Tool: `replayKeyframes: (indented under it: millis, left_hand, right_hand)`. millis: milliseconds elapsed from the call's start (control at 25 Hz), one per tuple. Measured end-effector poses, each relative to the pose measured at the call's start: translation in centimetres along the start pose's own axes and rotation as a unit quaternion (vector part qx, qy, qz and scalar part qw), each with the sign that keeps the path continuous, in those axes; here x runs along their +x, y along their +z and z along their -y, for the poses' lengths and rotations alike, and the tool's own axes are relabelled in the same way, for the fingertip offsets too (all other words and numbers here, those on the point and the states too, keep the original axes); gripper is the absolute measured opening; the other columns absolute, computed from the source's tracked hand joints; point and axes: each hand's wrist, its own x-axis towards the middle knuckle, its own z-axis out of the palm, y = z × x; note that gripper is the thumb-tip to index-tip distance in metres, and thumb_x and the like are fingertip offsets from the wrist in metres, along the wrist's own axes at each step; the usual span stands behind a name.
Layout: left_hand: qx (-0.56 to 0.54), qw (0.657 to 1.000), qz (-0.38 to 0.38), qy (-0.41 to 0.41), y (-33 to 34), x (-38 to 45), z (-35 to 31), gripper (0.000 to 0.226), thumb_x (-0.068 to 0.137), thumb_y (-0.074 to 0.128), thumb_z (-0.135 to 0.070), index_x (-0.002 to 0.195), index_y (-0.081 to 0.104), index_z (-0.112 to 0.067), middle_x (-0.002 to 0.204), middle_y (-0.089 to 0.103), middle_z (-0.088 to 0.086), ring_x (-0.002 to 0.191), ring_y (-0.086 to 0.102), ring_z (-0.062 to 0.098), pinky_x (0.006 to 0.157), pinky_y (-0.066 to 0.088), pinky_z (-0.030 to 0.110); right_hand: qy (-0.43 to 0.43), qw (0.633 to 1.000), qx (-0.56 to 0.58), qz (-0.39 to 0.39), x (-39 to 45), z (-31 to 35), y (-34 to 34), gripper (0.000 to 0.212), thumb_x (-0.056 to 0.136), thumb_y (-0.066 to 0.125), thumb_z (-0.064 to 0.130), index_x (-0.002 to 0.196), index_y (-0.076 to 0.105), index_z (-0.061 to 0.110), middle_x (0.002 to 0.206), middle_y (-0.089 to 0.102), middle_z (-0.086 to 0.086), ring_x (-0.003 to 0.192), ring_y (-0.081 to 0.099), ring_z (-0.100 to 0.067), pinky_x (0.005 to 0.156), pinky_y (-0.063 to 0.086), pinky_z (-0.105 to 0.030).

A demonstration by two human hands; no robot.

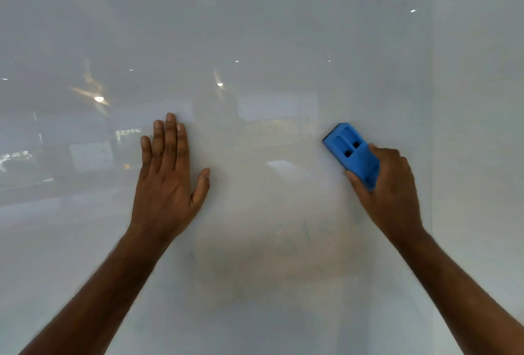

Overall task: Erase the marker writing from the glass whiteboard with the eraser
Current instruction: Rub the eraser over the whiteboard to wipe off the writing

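Note:
The glass whiteboard (255, 42) fills nearly the whole view, pale grey and glossy. My right hand (388, 193) grips the lower end of a blue eraser (350, 153) and holds it against the glass at the right, tilted up to the left. My left hand (167, 179) lies flat on the board at the left, fingers straight and pointing up. Faint bluish marker traces (297, 235) show low in the middle, between my two forearms. Above them the glass carries no writing.
The board's right edge (432, 127) runs vertically, with a plain white wall (482, 99) beyond it. Ceiling lights and room furniture are reflected in the glass on the left and centre.

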Motion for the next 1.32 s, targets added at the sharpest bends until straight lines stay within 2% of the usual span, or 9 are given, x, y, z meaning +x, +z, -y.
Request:
replayKeyframes:
  millis: [160, 400, 520, 640, 800, 880, 1040, 1200, 1320]
  left_hand:
    - [-0.007, 1.000, 0.005, 0.006, -0.1, -0.3, 0.1, 0.083, 0.111, 0.036, -0.044, 0.170, 0.006, 0.004, 0.181, 0.000, 0.023, 0.169, -0.002, 0.039, 0.138, -0.002, 0.050]
    - [-0.006, 1.000, 0.004, 0.008, 0.1, -0.7, -0.1, 0.083, 0.111, 0.036, -0.044, 0.170, 0.006, 0.004, 0.181, 0.000, 0.024, 0.169, -0.002, 0.040, 0.138, -0.001, 0.053]
    - [-0.006, 1.000, 0.001, 0.007, 0.2, -0.7, -0.2, 0.083, 0.111, 0.037, -0.044, 0.170, 0.006, 0.005, 0.180, 0.000, 0.024, 0.169, -0.002, 0.041, 0.138, -0.001, 0.053]
    - [-0.008, 1.000, 0.003, 0.010, 0.2, -0.8, -0.1, 0.083, 0.111, 0.037, -0.044, 0.170, 0.006, 0.005, 0.180, 0.001, 0.025, 0.169, -0.001, 0.042, 0.138, 0.000, 0.054]
    - [-0.007, 1.000, 0.000, 0.009, 0.2, -0.9, 0.0, 0.083, 0.111, 0.037, -0.044, 0.170, 0.006, 0.005, 0.180, 0.000, 0.025, 0.168, -0.001, 0.042, 0.138, 0.000, 0.054]
    - [-0.008, 1.000, 0.001, 0.007, 0.3, -0.8, -0.2, 0.083, 0.111, 0.037, -0.043, 0.170, 0.005, 0.005, 0.180, 0.000, 0.026, 0.168, -0.002, 0.042, 0.138, 0.000, 0.055]
    - [-0.012, 1.000, 0.004, 0.006, 0.2, -1.0, -0.4, 0.083, 0.110, 0.038, -0.041, 0.170, 0.005, 0.005, 0.180, -0.001, 0.026, 0.168, -0.002, 0.042, 0.138, 0.000, 0.055]
    - [-0.021, 1.000, 0.009, 0.011, -0.2, -1.0, -0.4, 0.081, 0.110, 0.037, -0.041, 0.170, 0.008, 0.006, 0.180, 0.002, 0.026, 0.168, 0.000, 0.042, 0.138, 0.003, 0.054]
    - [-0.025, 0.999, 0.018, 0.025, -0.5, -1.6, 0.3, 0.080, 0.110, 0.036, -0.040, 0.170, 0.010, 0.006, 0.180, 0.004, 0.026, 0.168, 0.001, 0.042, 0.138, 0.005, 0.052]
  right_hand:
    - [0.117, 0.993, 0.022, -0.006, -2.1, -2.3, -0.8, 0.071, 0.094, 0.068, 0.051, 0.151, 0.034, 0.025, 0.134, 0.048, -0.001, 0.118, 0.048, -0.019, 0.095, 0.046, -0.037]
    - [0.249, 0.961, 0.109, -0.040, -8.4, -1.2, 0.8, 0.071, 0.088, 0.075, 0.047, 0.145, 0.038, 0.025, 0.136, 0.044, 0.006, 0.122, 0.047, -0.019, 0.096, 0.053, -0.055]
    - [0.244, 0.963, 0.116, -0.024, -11.3, 1.5, 2.4, 0.071, 0.089, 0.076, 0.043, 0.145, 0.038, 0.022, 0.134, 0.044, 0.006, 0.120, 0.046, -0.019, 0.096, 0.052, -0.055]
    - [0.214, 0.971, 0.110, 0.010, -13.3, 3.8, 3.4, 0.072, 0.089, 0.076, 0.043, 0.147, 0.037, 0.022, 0.130, 0.045, 0.005, 0.116, 0.044, -0.012, 0.094, 0.053, -0.046]
    - [0.138, 0.986, 0.069, 0.061, -13.3, 2.6, 2.4, 0.073, 0.089, 0.076, 0.044, 0.148, 0.037, 0.025, 0.134, 0.049, 0.003, 0.118, 0.050, -0.018, 0.094, 0.052, -0.041]
    - [0.166, 0.983, 0.064, 0.053, -12.6, 0.3, 1.3, 0.073, 0.090, 0.075, 0.046, 0.148, 0.036, 0.027, 0.137, 0.048, 0.003, 0.121, 0.049, -0.019, 0.097, 0.051, -0.043]
    - [0.291, 0.950, 0.111, -0.003, -11.1, -3.7, -0.3, 0.071, 0.087, 0.078, 0.042, 0.143, 0.038, 0.026, 0.138, 0.046, 0.004, 0.125, 0.049, -0.022, 0.100, 0.053, -0.055]
    - [0.315, 0.937, 0.142, -0.043, -11.6, -2.2, 1.1, 0.071, 0.087, 0.079, 0.038, 0.143, 0.038, 0.024, 0.137, 0.045, 0.001, 0.127, 0.047, -0.025, 0.101, 0.051, -0.057]
    - [0.284, 0.948, 0.135, -0.044, -12.2, 2.5, 3.2, 0.073, 0.087, 0.079, 0.039, 0.146, 0.039, 0.021, 0.136, 0.046, 0.000, 0.125, 0.046, -0.025, 0.103, 0.047, -0.057]
